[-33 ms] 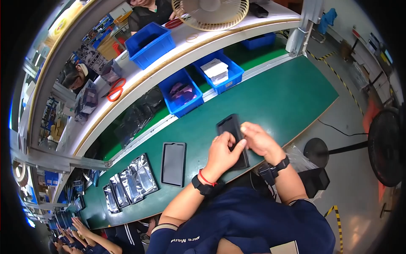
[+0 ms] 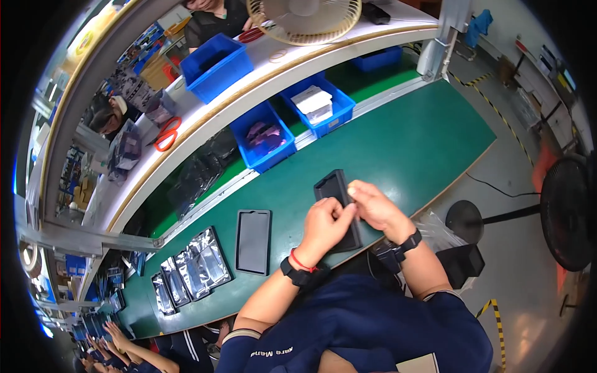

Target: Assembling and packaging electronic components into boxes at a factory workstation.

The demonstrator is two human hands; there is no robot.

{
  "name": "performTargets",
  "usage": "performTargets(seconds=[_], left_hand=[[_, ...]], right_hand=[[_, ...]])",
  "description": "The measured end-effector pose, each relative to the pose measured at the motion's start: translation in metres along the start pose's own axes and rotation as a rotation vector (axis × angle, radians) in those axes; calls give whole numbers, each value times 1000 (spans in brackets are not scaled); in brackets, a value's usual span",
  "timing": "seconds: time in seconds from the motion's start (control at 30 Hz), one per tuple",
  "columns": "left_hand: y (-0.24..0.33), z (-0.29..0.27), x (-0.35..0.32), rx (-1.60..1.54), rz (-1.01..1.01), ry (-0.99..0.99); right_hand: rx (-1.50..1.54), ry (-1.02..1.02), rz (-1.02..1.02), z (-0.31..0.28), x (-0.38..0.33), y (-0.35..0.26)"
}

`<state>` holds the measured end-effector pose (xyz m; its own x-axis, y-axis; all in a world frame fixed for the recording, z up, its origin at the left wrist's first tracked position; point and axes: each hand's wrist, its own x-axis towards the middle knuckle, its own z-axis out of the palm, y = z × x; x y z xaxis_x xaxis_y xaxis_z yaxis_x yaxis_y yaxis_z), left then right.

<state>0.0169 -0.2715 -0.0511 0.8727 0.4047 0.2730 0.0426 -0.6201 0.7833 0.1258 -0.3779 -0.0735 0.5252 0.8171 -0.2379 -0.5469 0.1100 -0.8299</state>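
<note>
A shallow black rectangular tray (image 2: 330, 183) lies at a slant on the green table in front of me, its near end by the table edge. My left hand (image 2: 326, 224) rests over its middle with the fingers curled in and the thumb towards the tray's right side. Against that right side is my right hand (image 2: 377, 207), its fingers bent together close to the left thumb. Whatever is pinched between the fingers is hidden. To the left, a second black tray (image 2: 253, 242) lies flat and untouched. Beyond it are several shiny plastic-wrapped dark packs (image 2: 198, 264) in a row.
Behind the green table (image 2: 410, 149) stand blue bins, one with purple pieces (image 2: 264, 135) and one with white packets (image 2: 312, 102). A raised shelf holds another blue bin (image 2: 216, 68), red-handled scissors (image 2: 166, 133) and a fan (image 2: 305, 18). A black fan (image 2: 564, 214) stands right; co-workers' hands (image 2: 115, 336) show lower left.
The whole view has shifted slightly. My hands stay at the tray's right side, with the left fingers a little differently bent; the second tray and the wrapped packs have not moved.
</note>
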Motion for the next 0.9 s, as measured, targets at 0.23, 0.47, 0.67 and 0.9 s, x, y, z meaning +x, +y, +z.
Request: performTargets(seconds=[0.23, 0.47, 0.67, 0.9], left_hand=[[-8, -28, -7, -255, -264, 119], [-33, -19, -19, -16, -169, 154], [-41, -36, -31, -28, -108, 211], [-47, -67, -17, 389, -193, 79]], right_hand=[[344, 226, -161, -41, 4, -11], [-509, 6, 39, 27, 11, 9], [-504, 205, -199, 44, 21, 43], [-720, 475, -403, -1, 39, 26]])
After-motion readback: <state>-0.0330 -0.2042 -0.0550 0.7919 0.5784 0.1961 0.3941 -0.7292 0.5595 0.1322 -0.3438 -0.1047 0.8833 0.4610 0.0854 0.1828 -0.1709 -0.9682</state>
